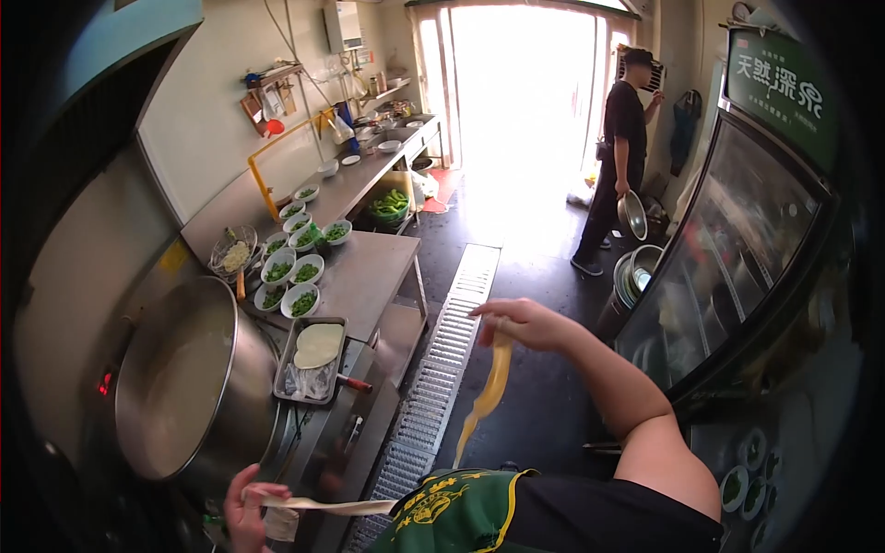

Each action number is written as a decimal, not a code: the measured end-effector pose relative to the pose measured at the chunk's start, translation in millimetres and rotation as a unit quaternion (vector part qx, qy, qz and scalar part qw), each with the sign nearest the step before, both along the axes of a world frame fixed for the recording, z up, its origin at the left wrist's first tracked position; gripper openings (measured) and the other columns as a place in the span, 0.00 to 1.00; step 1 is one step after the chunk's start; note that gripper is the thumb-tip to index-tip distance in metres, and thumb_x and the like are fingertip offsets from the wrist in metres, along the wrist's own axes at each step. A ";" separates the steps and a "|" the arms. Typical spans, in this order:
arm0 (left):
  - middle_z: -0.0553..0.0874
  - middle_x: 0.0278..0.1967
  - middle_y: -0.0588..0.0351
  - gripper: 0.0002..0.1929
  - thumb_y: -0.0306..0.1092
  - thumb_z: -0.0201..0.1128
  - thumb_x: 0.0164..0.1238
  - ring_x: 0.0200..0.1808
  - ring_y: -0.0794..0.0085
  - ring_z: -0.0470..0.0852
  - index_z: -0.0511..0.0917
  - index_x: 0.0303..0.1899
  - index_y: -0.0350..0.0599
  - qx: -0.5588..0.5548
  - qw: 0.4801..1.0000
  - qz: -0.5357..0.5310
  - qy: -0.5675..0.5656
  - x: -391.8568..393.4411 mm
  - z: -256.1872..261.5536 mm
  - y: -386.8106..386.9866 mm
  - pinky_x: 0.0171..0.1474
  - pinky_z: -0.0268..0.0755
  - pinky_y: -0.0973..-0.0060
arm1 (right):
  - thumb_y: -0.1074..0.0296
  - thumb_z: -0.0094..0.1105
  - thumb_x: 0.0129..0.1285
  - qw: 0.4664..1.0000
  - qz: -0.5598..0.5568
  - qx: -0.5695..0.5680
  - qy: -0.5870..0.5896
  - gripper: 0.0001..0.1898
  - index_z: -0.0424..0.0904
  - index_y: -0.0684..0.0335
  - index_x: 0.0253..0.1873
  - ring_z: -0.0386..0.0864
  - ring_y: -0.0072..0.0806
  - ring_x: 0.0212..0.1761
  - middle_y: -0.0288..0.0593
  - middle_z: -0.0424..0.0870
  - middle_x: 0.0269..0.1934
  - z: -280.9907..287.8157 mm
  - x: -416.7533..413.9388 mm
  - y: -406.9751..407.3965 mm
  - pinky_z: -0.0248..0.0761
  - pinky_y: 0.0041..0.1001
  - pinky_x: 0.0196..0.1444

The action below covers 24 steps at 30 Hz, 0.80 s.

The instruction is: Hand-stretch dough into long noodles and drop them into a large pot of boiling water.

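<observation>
A long strip of dough (pixel 492 383) hangs from my right hand (pixel 525 323), which is raised over the floor with its fingers pinched on one end. The strip drops toward my green apron (pixel 442 508), where its middle is out of sight. At the lower left, my left hand (pixel 247 508) grips another stretch of pale dough (pixel 339 507), apparently the same strip. That hand is just below a large steel stockpot (pixel 256 387) of cloudy liquid. A metal tray (pixel 279 387) beside the pot carries a flat piece of dough (pixel 320 345) and crumpled plastic film (pixel 310 381).
Bowls of chopped greens (pixel 304 301) stand on the steel counter (pixel 366 269), near a wire strainer (pixel 234 256). A red handle (pixel 356 383) juts past the tray. A floor grate (pixel 442 366) runs alongside. At right are a glass-door fridge (pixel 726 263) and a person (pixel 626 124) holding a metal basin (pixel 632 216).
</observation>
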State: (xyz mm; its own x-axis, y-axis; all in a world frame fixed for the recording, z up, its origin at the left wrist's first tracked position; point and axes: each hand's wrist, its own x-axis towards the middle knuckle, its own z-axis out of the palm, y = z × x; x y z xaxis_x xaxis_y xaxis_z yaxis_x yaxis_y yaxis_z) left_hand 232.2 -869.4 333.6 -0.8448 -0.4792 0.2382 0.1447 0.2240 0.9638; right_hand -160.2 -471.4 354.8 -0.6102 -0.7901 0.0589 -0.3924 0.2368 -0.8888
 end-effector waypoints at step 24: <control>0.81 0.60 0.39 0.22 0.49 0.58 0.80 0.63 0.53 0.80 0.79 0.56 0.36 0.391 0.843 -0.366 -0.050 -119.8 -186.5 83.8 0.67 0.75 0.54 | 0.45 0.38 0.82 0.953 0.239 -0.089 -0.164 0.30 0.84 0.67 0.45 0.86 0.27 0.35 0.44 0.87 0.32 2.9 100.2 -171.3 0.80 0.29 0.45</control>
